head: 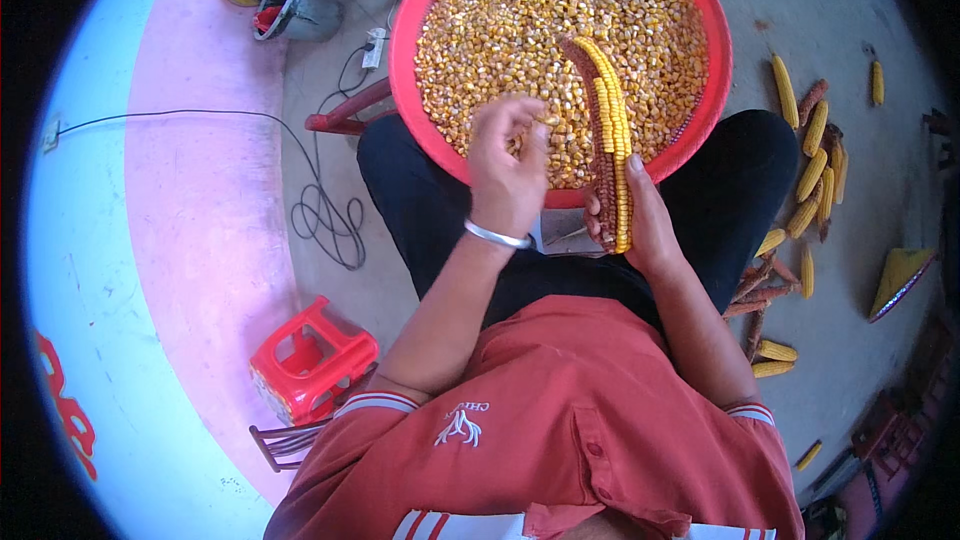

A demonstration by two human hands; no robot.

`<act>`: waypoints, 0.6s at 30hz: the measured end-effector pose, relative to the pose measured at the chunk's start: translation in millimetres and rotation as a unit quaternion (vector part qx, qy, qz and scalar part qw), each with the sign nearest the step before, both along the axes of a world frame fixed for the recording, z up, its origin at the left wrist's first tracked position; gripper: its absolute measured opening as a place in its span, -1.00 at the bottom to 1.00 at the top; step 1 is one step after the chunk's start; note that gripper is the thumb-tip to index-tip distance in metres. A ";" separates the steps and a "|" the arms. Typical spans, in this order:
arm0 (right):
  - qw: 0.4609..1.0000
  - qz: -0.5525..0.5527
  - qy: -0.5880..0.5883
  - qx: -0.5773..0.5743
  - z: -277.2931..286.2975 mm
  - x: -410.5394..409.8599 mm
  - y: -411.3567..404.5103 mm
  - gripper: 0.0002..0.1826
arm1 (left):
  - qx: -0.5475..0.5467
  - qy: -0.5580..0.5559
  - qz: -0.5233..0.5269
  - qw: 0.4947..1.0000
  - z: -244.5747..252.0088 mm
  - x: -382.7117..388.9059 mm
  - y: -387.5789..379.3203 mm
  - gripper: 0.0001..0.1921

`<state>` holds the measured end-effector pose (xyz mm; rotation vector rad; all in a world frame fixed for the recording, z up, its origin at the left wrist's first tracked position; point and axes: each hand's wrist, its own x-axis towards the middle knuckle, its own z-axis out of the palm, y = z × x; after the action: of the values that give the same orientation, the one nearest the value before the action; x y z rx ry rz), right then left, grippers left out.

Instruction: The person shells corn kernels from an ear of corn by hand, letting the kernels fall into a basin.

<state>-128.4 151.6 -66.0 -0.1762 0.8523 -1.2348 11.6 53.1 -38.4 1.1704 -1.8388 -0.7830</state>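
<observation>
An ear of corn (616,120) is upright in my right hand (651,217), the thumb along its right side and fingers behind its lower end. Yellow kernels still cover part of it, while rows at the left and bottom show bare reddish cob. To the left of the ear is my left hand (510,157), slightly blurred, fingers curled and a bracelet on the wrist. A yellowish bit shows at its fingertips; whether they grip it is unclear. Beneath both hands a round red plastic basin (718,52) holds a thick layer of loose corn kernels (495,30).
Whole corn ears (810,172) and stripped cobs (750,300) lie on the floor at right. At left are a red plastic stool (315,360), a coiled black cable (322,217), a power strip (373,49) and a grey bucket (315,15). A red wooden leg (349,112) stands beside the basin.
</observation>
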 end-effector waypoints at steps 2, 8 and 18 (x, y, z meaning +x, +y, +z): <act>1.000 -0.005 -0.015 -0.007 -0.5 -1.3 1.3 -0.45 | -0.009 -0.029 0.012 0.999 9.5 6.3 -11.6 -0.86; 1.000 0.011 0.025 0.002 -2.0 -0.9 0.1 -0.45 | 0.341 0.063 -0.097 0.933 24.3 -12.9 11.1 -0.81; 0.996 -0.004 0.087 -0.010 -2.7 4.6 -0.9 -0.43 | 0.458 0.162 -0.104 0.868 5.4 -16.7 13.0 -0.87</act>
<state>-123.8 150.6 -68.7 -0.3000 0.9918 -1.2486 -5.0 66.1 -33.0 1.2699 -1.3047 -1.9842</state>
